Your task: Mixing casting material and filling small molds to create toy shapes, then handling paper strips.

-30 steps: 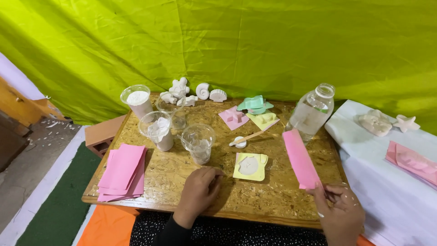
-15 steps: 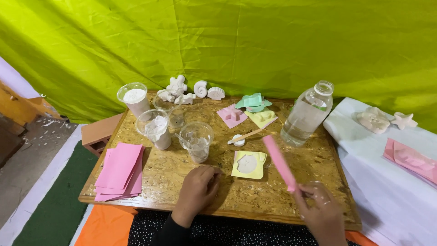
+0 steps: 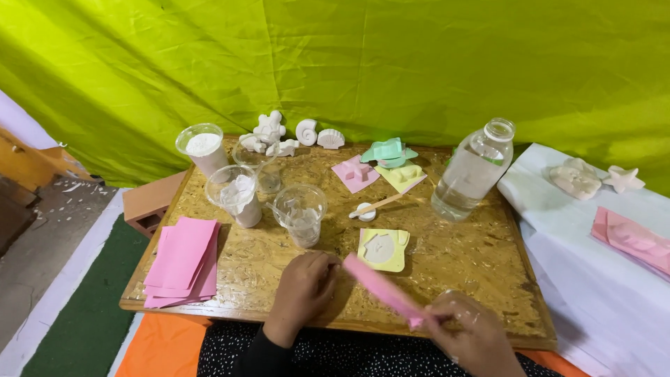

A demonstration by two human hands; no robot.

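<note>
My right hand (image 3: 471,335) grips one end of a long pink strip (image 3: 380,286), which slants up and left over the near edge of the wooden board (image 3: 460,265). The strip's free end lies just beside my left hand (image 3: 303,290), which rests on the board in a loose fist and holds nothing I can see. A yellow square mould (image 3: 382,248) filled with white plaster lies just beyond the strip. A clear cup (image 3: 301,211) with a spoon stands behind my left hand.
A stack of pink sheets (image 3: 183,260) lies at the board's left. A clear bottle of water (image 3: 472,173) stands at the right. Cups of white powder (image 3: 203,148), white plaster shells (image 3: 307,132), coloured moulds (image 3: 387,164) and a wooden spoon (image 3: 377,206) fill the back. White cloth (image 3: 600,279) with pink sheets is at right.
My right hand has carried the pink strip from the board's right side leftward, to the near edge in front of me. The left hand has stayed nearly in place.
</note>
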